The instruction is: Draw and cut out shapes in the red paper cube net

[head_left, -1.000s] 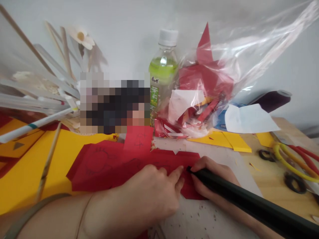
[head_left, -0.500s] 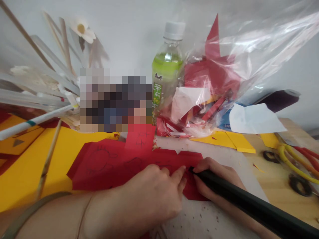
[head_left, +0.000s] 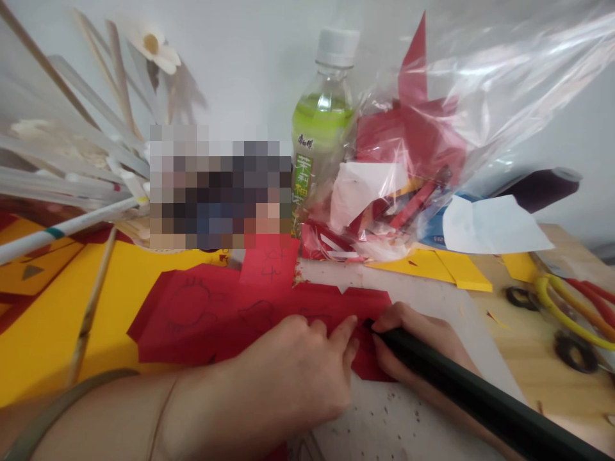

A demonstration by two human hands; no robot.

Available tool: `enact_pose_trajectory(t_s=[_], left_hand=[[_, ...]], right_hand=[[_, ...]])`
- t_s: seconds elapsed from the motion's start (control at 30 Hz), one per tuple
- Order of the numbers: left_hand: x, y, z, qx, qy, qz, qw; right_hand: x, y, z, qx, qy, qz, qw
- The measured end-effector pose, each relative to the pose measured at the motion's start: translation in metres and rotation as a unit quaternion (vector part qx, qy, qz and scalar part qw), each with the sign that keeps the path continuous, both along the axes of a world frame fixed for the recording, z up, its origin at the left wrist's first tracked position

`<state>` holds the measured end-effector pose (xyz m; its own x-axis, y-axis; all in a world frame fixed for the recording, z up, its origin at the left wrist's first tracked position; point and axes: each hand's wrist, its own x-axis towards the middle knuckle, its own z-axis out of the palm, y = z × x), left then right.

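A red paper cut-out (head_left: 211, 339) with dark pencil-like line drawings lies across a pale, speckled mat (head_left: 379, 416). My left hand (head_left: 293, 378) presses down on the cut-out, fingers mostly curled and the index fingertip pointing right. Just to its right, my right hand (head_left: 418, 326) grips a black pen-shaped tool (head_left: 461, 378) whose dark tip meets the red paper. Whether the tool is a pen or a cutter I cannot tell. A smaller red paper piece (head_left: 269, 259) with drawn marks overlaps the cut-out's upper edge.
Behind stand a green drink bottle (head_left: 321, 121) and a clear plastic bag (head_left: 384, 192) of paper scraps. Yellow paper (head_left: 38, 346) and a thin stick (head_left: 91, 307) lie left, below white-handled brushes (head_left: 86, 221). Scissors (head_left: 552, 301) and black rings (head_left: 576, 352) are at right.
The view has shifted slightly, so the bottle and bag appear a little higher. Both hands and the black tool stay in nearly the same place on the paper.
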<state>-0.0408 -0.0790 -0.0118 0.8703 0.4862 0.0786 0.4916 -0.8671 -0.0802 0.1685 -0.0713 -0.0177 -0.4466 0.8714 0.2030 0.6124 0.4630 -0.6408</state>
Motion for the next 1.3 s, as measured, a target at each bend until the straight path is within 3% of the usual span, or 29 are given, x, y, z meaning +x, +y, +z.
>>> enact_pose_trajectory(t_s=[0.53,0.97,1.3], left_hand=[[-0.0028,0.0007,-0.0061,-0.014,-0.006,-0.002,1.0],[0.0003,0.0001,0.0,-0.011,0.011,-0.004,1.0],[-0.0017,0.0013,-0.0044,-0.023,0.001,-0.007,1.0]], right_hand=[[0.0031,-0.0016,-0.0051,-0.005,0.006,0.021,1.0],[0.0041,-0.0001,-0.002,-0.012,-0.001,0.034,0.999],[0.0012,-0.0034,-0.001,-0.006,0.009,-0.015,1.0]])
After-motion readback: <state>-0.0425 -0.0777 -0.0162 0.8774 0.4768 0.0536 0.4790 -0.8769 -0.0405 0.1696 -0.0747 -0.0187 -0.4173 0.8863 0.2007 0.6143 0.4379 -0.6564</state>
